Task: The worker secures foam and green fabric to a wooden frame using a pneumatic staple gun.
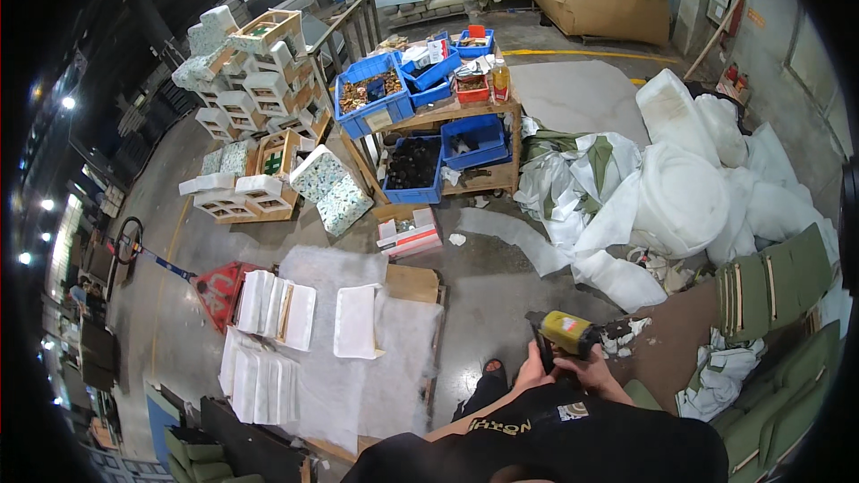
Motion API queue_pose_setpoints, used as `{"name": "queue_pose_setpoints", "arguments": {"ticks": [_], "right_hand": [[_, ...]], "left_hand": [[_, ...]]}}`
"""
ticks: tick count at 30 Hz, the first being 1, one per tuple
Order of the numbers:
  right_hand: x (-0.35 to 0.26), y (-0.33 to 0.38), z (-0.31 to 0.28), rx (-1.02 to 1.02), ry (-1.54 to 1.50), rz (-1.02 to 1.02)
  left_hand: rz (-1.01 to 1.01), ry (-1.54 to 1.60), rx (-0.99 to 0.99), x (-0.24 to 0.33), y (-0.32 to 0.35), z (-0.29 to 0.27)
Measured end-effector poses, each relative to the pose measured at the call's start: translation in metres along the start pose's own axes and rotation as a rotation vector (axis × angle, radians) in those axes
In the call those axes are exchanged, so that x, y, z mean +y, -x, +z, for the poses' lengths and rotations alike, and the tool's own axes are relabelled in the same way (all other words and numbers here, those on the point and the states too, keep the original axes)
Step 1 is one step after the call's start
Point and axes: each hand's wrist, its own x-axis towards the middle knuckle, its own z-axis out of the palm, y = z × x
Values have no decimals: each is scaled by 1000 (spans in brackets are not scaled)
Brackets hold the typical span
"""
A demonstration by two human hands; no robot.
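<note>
Both my hands are together low in the head view, in front of my dark shirt. They hold a yellow-and-black power tool (566, 331) with a rounded body; its exact kind does not show. My left hand (531, 370) is closed along the tool's dark left side. My right hand (592, 370) is closed at its lower right, under the black end, with its fingers partly hidden. To the left, a pallet covered in white sheeting (394, 349) bears white padded panels (259, 385) in stacked rows and a single white panel (356, 322).
A wooden shelf (517, 148) with blue bins (362, 121) of small parts stands ahead. White foam and wrapping (680, 188) heap up at the right, near green cushions (774, 286). A red pallet jack (219, 295) is at the left, by stacked wooden frames (268, 134).
</note>
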Motion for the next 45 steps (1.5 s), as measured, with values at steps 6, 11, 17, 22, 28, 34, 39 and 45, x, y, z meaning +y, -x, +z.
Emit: {"name": "queue_pose_setpoints", "arguments": {"ticks": [6,11,17,22,28,34,39,45], "right_hand": [[-3,-17,-33,200,-452,83],[-61,-48,-69,379,-658,202],[-25,-82,-129,590,-376,105],[92,-88,-148,579,-13,337],[154,-86,-114,547,-21,981],[145,-92,-60,561,139,1083],[120,-111,-23,569,168,1167],[102,-70,71,580,156,1235]], "left_hand": [[210,-49,11,38,-58,11],[216,-389,-181,65,-109,13],[-127,-856,-498,-37,-163,-33],[-716,-801,-212,-168,-154,-143],[-802,-795,-221,-187,-178,-190],[-592,-843,-409,-168,-312,-216],[-484,-887,-335,-137,-436,-262],[-379,-822,-175,-61,-544,-276]]}}
